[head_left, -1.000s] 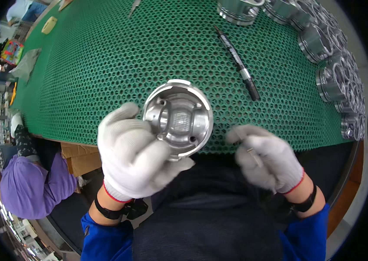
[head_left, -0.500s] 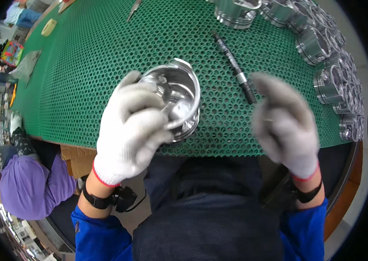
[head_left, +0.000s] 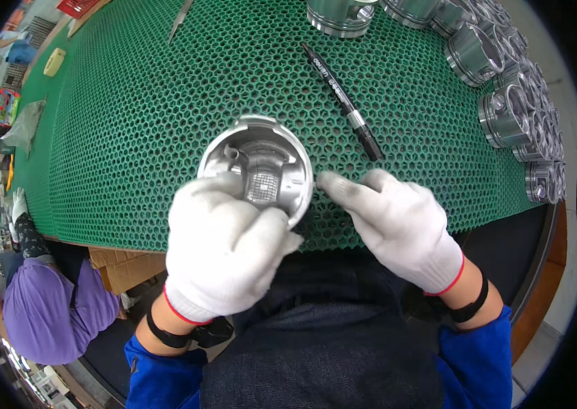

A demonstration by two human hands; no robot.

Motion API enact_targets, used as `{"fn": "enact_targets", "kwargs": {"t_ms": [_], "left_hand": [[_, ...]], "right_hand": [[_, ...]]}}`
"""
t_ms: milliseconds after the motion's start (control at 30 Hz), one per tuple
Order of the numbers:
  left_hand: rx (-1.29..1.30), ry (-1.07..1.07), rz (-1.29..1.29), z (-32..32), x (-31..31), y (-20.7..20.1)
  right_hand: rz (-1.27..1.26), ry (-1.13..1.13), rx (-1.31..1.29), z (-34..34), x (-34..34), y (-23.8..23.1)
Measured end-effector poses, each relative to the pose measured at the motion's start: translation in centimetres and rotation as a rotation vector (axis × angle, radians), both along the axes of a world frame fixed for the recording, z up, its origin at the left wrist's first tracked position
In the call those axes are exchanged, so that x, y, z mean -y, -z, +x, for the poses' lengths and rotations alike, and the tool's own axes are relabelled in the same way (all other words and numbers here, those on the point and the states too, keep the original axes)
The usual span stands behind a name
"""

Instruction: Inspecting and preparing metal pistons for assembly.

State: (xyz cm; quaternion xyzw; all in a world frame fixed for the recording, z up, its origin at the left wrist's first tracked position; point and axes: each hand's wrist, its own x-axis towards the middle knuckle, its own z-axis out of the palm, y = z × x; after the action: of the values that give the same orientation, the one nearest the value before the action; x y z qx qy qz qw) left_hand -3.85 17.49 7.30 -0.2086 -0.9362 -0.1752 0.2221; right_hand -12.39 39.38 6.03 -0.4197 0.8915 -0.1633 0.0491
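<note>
Silver metal piston [head_left: 264, 187] at centre of frame, open end facing up, its long axis roughly along the line of sight. Left hand [head_left: 224, 252] is on it: fingers curled over the lower-left rim, gripping the wall. Right hand [head_left: 397, 228] sits right of centre, bent fingers aimed left, tips just beside the piston's right rim; contact, and whether they pinch something small, I cannot tell. Marker [head_left: 346, 102] above, slanting down toward the right hand. More pistons [head_left: 503, 123] upper right, on green mat [head_left: 131, 136].
</note>
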Motion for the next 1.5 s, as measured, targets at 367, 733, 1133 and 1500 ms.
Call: {"fn": "enact_targets", "kwargs": {"t_ms": [367, 733, 1133, 1500], "left_hand": [[-0.085, -0.045, 0.134, 1.2, 2.6, 0.7], [0.661, 0.341, 0.987, 9.1, 3.3, -1.8], [0.046, -0.433, 0.266, 4.0, 10.1, 1.3], [-0.062, -0.23, 0.152, 3.9, 4.2, -1.3]], "right_hand": [[-0.481, 0.289, 1.562, 0.3, -3.3, -1.6], [-0.676, 0.549, 1.262, 0.9, -6.9, -2.6], [-0.374, 0.962, -0.11, -7.3, -18.6, -0.7], [-0.364, 0.073, 0.296, -0.8, -5.5, -5.1]]}}
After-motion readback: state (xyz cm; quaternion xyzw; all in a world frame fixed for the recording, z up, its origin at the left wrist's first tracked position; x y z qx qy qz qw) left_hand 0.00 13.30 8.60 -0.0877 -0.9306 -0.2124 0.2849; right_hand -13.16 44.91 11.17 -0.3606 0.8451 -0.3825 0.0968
